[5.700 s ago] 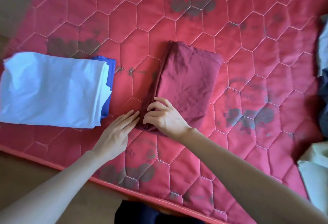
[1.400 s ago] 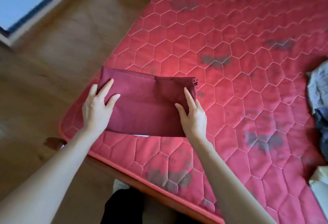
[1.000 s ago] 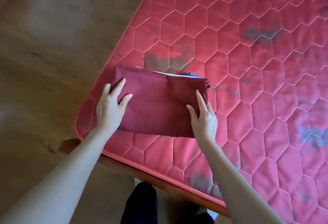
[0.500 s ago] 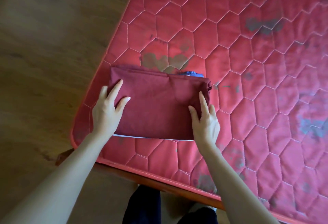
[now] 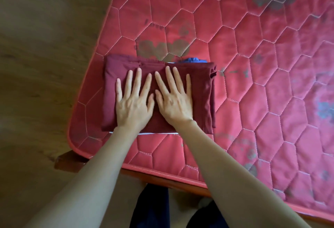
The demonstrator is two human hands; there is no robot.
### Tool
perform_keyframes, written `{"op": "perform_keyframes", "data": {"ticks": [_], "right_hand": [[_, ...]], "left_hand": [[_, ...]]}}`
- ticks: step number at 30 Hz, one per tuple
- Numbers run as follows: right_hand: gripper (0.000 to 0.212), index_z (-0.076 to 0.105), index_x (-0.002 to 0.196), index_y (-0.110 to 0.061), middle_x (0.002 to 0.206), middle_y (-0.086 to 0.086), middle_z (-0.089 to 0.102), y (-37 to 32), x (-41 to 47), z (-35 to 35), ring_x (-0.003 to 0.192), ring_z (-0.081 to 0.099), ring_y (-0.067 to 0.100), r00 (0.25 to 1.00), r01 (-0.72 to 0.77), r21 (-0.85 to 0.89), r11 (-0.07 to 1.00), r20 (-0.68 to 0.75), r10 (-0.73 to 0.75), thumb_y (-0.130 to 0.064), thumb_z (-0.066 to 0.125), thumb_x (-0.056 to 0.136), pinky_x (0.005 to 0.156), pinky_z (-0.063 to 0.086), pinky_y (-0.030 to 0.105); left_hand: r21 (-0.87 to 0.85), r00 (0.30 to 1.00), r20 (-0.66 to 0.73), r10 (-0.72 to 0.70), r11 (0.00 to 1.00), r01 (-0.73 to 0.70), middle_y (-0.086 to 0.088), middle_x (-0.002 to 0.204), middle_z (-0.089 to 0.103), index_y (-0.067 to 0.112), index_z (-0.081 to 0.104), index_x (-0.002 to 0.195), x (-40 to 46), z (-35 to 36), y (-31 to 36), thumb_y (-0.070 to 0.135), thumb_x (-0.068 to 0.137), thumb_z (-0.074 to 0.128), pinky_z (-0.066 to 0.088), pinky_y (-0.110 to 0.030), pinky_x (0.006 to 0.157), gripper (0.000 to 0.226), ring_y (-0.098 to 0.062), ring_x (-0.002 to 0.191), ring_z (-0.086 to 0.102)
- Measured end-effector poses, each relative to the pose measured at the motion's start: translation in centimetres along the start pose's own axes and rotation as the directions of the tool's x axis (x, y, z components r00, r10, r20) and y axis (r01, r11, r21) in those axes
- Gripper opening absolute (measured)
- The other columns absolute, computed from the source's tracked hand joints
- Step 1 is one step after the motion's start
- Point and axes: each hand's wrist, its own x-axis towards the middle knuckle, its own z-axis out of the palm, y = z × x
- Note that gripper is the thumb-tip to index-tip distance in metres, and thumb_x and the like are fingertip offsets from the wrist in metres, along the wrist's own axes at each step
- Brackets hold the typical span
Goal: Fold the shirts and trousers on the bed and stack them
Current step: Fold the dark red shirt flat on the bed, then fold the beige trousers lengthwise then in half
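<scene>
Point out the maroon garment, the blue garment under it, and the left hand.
maroon garment (image 5: 200, 99), head view, bare right part.
blue garment (image 5: 193, 59), head view, edge peeking out behind.
left hand (image 5: 133, 105), head view, back of hand.

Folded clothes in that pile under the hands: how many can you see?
3. The folded maroon garment lies on top; a thin white fabric edge peeks out beneath its near side; a blue fabric bit shows at the far edge. More could be hidden underneath.

I see a maroon garment (image 5: 198, 92) under my palms; beyond my fingertips, blue cloth (image 5: 192, 60) on a red hexagon-quilted mattress (image 5: 253, 65).
</scene>
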Motion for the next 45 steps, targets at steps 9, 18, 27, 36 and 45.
{"op": "perform_keyframes", "data": {"ticks": [9,18,27,36,45], "right_hand": [[0.061,0.01,0.153,-0.032,0.162,0.001,0.011,5.8,-2.1,-0.8,0.149,0.008,0.023,0.93,-0.363,0.071,0.929,0.091,0.356,-0.054,0.014,0.096,0.119,0.005,0.051],[0.047,0.04,0.144,-0.016,0.156,0.006,0.028,5.9,-3.0,-10.4,0.146,0.016,0.023,0.939,-0.317,0.038,0.948,0.156,0.308,-0.036,0.033,0.102,0.119,0.01,0.041],[0.03,0.062,0.119,-0.012,0.121,0.004,0.061,8.0,-13.0,-27.3,0.121,0.049,0.026,0.835,-0.499,0.18,0.848,-0.16,0.526,-0.018,0.047,0.094,0.101,0.032,0.037],[0.027,0.064,0.116,-0.01,0.12,0.006,0.063,16.2,-27.4,-32.8,0.119,0.052,0.026,0.612,-0.696,0.277,0.662,-0.254,0.749,-0.018,0.051,0.094,0.101,0.034,0.039],[0.032,0.062,0.12,-0.01,0.125,0.008,0.061,34.7,-40.8,-35.5,0.122,0.051,0.027,0.434,-0.818,0.285,0.499,-0.263,0.862,-0.027,0.053,0.095,0.101,0.036,0.042]], "left_hand": [[-0.208,0.969,0.04,-0.242,0.947,0.245,-0.019,0.159,0.014,0.013,0.024,0.153,-0.9,-0.5,-3.9,0.034,0.102,0.034,0.027,-0.052,0.115,0.056,-0.039,0.145,0.019],[-0.039,0.937,0.301,-0.177,0.98,0.197,-0.02,0.157,0.022,0.006,0.039,0.144,0.8,-9.5,-2.4,0.027,0.098,0.047,0.019,-0.051,0.115,0.052,-0.033,0.147,0.013],[-0.23,0.954,-0.098,0.283,0.926,-0.298,-0.016,0.113,0.064,0.0,0.066,0.116,1.2,-25.9,10.5,0.011,0.08,0.071,0.051,-0.048,0.084,0.038,-0.037,0.101,0.061],[-0.247,0.821,-0.063,0.568,0.788,-0.564,-0.015,0.121,0.063,0.004,0.064,0.123,-2.9,-29.0,29.0,0.016,0.086,0.066,0.044,-0.046,0.095,0.039,-0.032,0.116,0.057],[-0.318,0.695,-0.037,0.718,0.651,-0.69,-0.014,0.125,0.062,0.006,0.063,0.125,-6.6,-25.2,55.4,0.017,0.087,0.065,0.038,-0.047,0.101,0.04,-0.032,0.12,0.054]]}}
